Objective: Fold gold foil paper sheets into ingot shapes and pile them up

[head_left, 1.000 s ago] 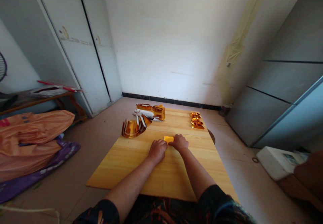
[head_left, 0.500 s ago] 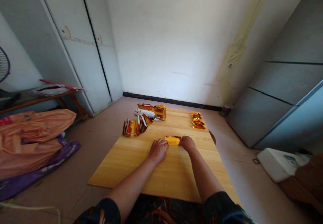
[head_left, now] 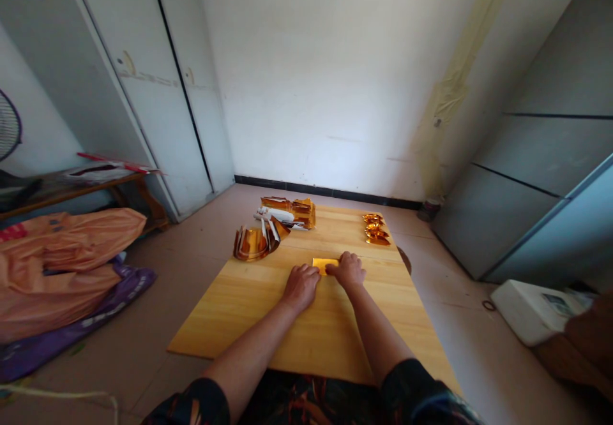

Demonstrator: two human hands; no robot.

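Note:
A small folded strip of shiny gold foil paper (head_left: 320, 263) lies flat on the wooden table. At its left end my left hand (head_left: 301, 286) is closed, fingertips holding the near corner. My right hand (head_left: 348, 270) covers the right end, with its thumb pressed across the paper and its fingers bent around the far edge. What lies beneath the right palm is hidden. Beyond my left hand stands a curved bundle of gold foil sheets (head_left: 253, 241) with white backs. Several folded gold foil pieces (head_left: 376, 229) sit in a row at the table's far right.
Another stack of gold and white foil sheets (head_left: 292, 211) rests at the far edge of the wooden table (head_left: 316, 342). Orange and purple bags (head_left: 71, 272) lie at left near a low bench (head_left: 119, 179). On the right floor is a white foam box (head_left: 522, 313).
My right hand has shifted left over the gold foil paper, and its thumb now reaches across the strip. Less of the paper shows. My left hand has hardly moved.

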